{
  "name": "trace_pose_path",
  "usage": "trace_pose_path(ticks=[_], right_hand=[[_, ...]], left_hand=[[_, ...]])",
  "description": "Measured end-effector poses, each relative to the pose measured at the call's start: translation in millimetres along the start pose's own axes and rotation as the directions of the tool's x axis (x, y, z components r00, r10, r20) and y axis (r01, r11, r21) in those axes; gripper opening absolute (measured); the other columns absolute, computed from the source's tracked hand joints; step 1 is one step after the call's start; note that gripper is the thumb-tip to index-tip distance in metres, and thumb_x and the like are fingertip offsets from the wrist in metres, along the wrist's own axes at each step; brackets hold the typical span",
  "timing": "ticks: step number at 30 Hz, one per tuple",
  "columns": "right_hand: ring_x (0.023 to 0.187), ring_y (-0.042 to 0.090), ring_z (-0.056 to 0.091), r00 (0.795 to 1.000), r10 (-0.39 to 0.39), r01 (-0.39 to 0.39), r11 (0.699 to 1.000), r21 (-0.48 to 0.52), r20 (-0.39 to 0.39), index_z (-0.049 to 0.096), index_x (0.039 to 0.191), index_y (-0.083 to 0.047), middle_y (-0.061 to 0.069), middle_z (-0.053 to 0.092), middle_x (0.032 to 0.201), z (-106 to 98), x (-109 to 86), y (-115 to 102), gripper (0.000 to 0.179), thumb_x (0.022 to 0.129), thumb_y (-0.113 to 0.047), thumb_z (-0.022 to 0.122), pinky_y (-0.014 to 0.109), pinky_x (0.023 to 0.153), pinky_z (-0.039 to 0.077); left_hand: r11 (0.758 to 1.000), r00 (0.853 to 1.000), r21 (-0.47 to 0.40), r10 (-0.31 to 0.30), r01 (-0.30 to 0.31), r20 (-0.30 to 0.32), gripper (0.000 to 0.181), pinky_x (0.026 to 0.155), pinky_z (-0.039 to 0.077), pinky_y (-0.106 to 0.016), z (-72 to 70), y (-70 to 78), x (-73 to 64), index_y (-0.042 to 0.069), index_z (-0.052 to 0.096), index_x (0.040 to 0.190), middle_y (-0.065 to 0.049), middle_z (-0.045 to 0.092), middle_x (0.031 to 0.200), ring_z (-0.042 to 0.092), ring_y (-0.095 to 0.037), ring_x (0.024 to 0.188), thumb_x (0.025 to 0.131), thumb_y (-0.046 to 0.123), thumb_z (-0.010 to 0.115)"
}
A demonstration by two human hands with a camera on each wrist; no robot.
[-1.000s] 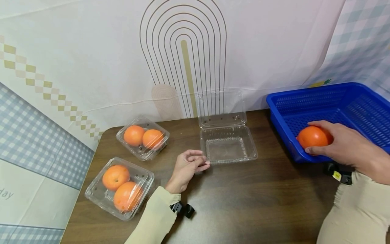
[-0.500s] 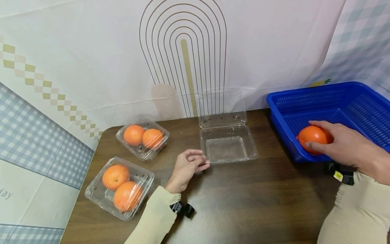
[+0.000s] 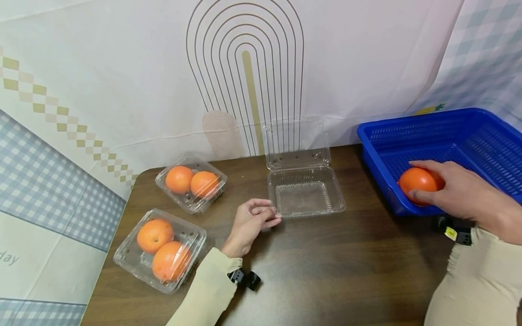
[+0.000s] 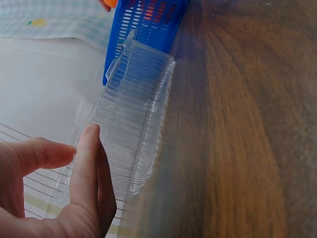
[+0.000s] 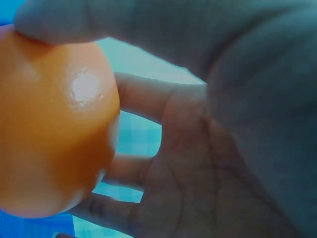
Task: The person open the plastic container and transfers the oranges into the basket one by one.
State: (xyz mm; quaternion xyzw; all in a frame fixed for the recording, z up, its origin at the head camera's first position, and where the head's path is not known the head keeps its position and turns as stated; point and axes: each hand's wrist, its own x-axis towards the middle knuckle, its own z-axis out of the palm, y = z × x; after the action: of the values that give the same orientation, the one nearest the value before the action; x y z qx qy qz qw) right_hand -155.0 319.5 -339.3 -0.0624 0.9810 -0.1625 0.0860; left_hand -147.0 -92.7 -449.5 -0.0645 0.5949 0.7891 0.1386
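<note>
In the head view my right hand (image 3: 461, 192) grips an orange (image 3: 417, 184) at the near left corner of the blue basket (image 3: 377, 174). The right wrist view shows the thumb on one side of this orange (image 5: 54, 119) and the fingers reaching round the other. My left hand (image 3: 253, 224) pinches the near left corner of a clear plastic clamshell container (image 3: 302, 199) between thumb and fingers. This container stands with its lid (image 3: 297, 145) raised against the wall, and nothing lies inside. From the left wrist view, the fingertips (image 4: 89, 136) are right at the rim of the container (image 4: 133, 109).
On the left of the brown table (image 3: 346, 271) stand two closed clamshells, the back one (image 3: 195, 206) and the front one (image 3: 130, 265), each with two oranges inside. A patterned cloth wall (image 3: 346, 59) rises behind the table. The basket takes up the back right.
My right thumb has shifted slightly upward over the orange in the basket. The left hand and the containers stay where they were.
</note>
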Motion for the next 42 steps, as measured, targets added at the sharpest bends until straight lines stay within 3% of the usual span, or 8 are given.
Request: trace_pose_path(ticks=[4,8,17,21,30,36,42], right_hand=[[0.107,0.053,0.047,1.0,0.014,-0.014,1.0,0.009,0.014,0.039,0.148,0.005,0.041,0.044,0.127,1.2,0.4,-0.9,0.074,0.093,-0.03,0.073,0.05,0.072,0.051],[0.107,0.053,0.047,1.0,0.018,-0.018,1.0,0.011,0.015,0.039,0.149,0.005,0.04,0.044,0.126,1.5,0.4,-2.6,0.073,0.093,-0.028,0.073,0.049,0.072,0.05],[0.108,0.056,0.044,1.0,0.006,-0.006,1.0,-0.005,0.023,0.037,0.149,0.007,0.043,0.041,0.128,1.4,0.0,-4.9,0.072,0.094,-0.025,0.072,0.06,0.076,0.05],[0.107,0.054,0.047,1.0,0.0,0.0,1.0,-0.007,0.022,0.039,0.149,0.006,0.042,0.043,0.128,1.6,1.8,-3.2,0.072,0.093,-0.025,0.073,0.055,0.074,0.051],[0.104,0.048,0.056,1.0,-0.023,0.023,1.0,0.007,0.013,0.046,0.147,0.003,0.039,0.054,0.127,1.4,6.9,2.7,0.071,0.09,-0.024,0.077,0.031,0.069,0.046],[0.104,0.047,0.056,0.999,-0.039,0.039,0.999,0.018,0.017,0.048,0.146,0.001,0.038,0.055,0.128,1.1,6.5,2.2,0.068,0.088,-0.019,0.077,0.028,0.068,0.044],[0.102,0.045,0.058,1.0,-0.013,0.013,1.0,0.026,0.006,0.048,0.146,0.0,0.038,0.055,0.129,-0.4,3.9,0.3,0.069,0.089,-0.027,0.077,0.028,0.068,0.043]], left_hand=[[1.0,1.0,0.0,0.0,0.0,0.002,0.033,0.078,0.067,-0.028,0.1,0.1,0.5,-0.016,0.05,0.125,-0.011,0.069,0.091,0.074,-0.016,0.078,0.094,-0.011,0.059],[1.0,1.0,0.003,-0.001,0.001,0.0,0.032,0.078,0.067,-0.028,0.3,0.6,0.2,-0.015,0.051,0.125,-0.012,0.069,0.091,0.074,-0.016,0.078,0.094,-0.011,0.059],[1.0,1.0,0.008,-0.001,0.001,-0.003,0.032,0.078,0.067,-0.027,0.8,0.9,-0.5,-0.015,0.051,0.124,-0.011,0.069,0.09,0.074,-0.015,0.078,0.094,-0.011,0.058],[1.0,1.0,0.009,-0.002,0.002,-0.003,0.032,0.078,0.067,-0.027,1.0,1.2,-0.6,-0.015,0.051,0.125,-0.011,0.069,0.09,0.074,-0.016,0.078,0.094,-0.011,0.058],[1.0,1.0,0.01,0.0,0.0,-0.003,0.034,0.078,0.067,-0.028,1.1,2.1,-1.4,-0.016,0.049,0.126,-0.018,0.07,0.095,0.074,-0.017,0.079,0.094,-0.01,0.058],[1.0,1.0,0.008,-0.005,0.005,-0.005,0.034,0.078,0.067,-0.028,1.8,3.2,-1.9,-0.016,0.05,0.127,-0.017,0.07,0.096,0.074,-0.017,0.079,0.095,-0.01,0.059],[1.0,1.0,0.017,-0.012,0.012,-0.009,0.034,0.079,0.067,-0.028,2.2,3.3,-2.1,-0.015,0.051,0.127,-0.017,0.07,0.097,0.074,-0.017,0.08,0.094,-0.01,0.059]])
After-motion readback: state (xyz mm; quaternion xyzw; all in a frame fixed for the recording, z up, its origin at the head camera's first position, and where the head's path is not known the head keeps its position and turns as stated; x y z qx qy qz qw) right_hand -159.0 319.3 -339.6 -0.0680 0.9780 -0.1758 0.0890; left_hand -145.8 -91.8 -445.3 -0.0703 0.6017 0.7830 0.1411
